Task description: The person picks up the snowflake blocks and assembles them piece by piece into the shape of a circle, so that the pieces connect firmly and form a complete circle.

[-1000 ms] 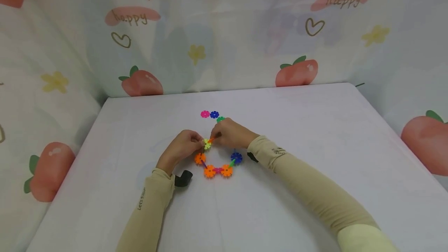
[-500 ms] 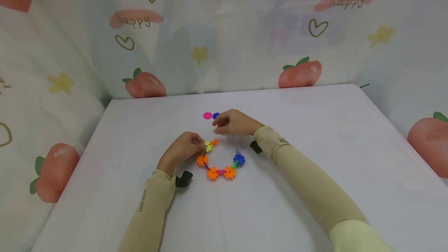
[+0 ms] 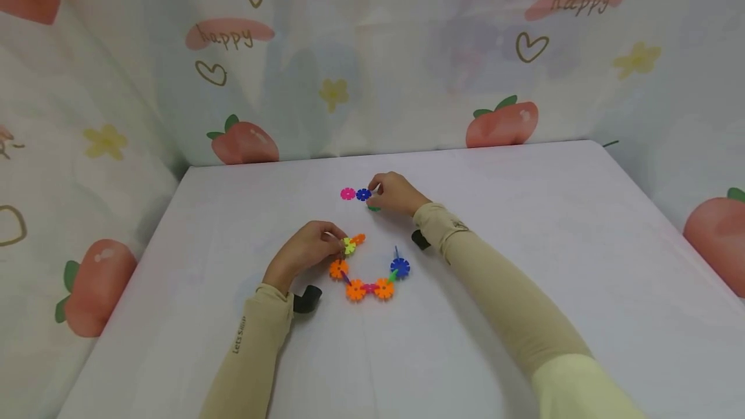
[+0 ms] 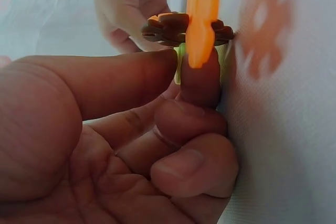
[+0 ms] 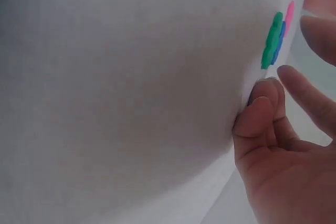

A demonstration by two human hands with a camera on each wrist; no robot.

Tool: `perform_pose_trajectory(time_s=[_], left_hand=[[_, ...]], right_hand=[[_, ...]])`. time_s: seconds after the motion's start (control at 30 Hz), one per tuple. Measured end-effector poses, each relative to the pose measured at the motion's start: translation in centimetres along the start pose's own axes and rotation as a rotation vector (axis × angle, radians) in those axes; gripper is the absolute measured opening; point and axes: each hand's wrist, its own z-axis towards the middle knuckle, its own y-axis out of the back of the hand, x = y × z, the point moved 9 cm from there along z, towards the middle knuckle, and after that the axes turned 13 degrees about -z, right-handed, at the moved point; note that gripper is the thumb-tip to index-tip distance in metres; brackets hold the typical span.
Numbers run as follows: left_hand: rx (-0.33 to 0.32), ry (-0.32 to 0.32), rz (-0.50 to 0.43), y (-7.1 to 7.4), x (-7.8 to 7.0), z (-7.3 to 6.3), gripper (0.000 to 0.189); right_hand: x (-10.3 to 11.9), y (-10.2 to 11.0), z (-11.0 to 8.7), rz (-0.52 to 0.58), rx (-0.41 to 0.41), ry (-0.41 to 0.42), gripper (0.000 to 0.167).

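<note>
A chain of snowflake-shaped plastic discs lies in an open ring, with orange discs (image 3: 356,290) at the front and a blue disc (image 3: 399,268) on its right. My left hand (image 3: 307,251) pinches the chain's left side near a yellow disc (image 3: 349,246), from which a small orange disc (image 3: 359,238) sticks out. In the left wrist view, thumb and forefinger meet at a yellow disc (image 4: 178,64) below a brown disc (image 4: 173,28). My right hand (image 3: 398,194) reaches over a loose green disc (image 3: 374,208), fingers spread apart; the right wrist view shows the green disc (image 5: 272,40) beyond the fingertips.
A pink disc (image 3: 347,194) and another blue disc (image 3: 363,194) lie side by side behind the ring, close to my right hand. The white-covered table (image 3: 495,212) ends at a printed curtain (image 3: 378,108). Dark wrist-worn pieces (image 3: 307,299) jut from both sleeves.
My right hand has left the small orange disc and moved back to the green disc. My left hand stays at the yellow disc, which has turned slightly. The view has shifted a little.
</note>
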Motion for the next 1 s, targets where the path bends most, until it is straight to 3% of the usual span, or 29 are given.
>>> perform_pose_trajectory(time_s=[0.37,0.77,1.0], left_hand=[[-0.002,-0.069,0.027,0.0,-0.7,-0.2,0.022],[-0.022,-0.068,0.074,-0.5,-0.3,0.3,0.021],[-0.029,-0.060,0.087,-0.5,-0.3,0.3,0.021]], right_hand=[[-0.4,-0.1,-0.2,-0.036,0.008,-0.001,0.024],[-1.2,0.4,-1.2,0.074,-0.056,0.008,0.015],[-1.4,0.4,-2.5,0.183,-0.022,0.014,0.020]])
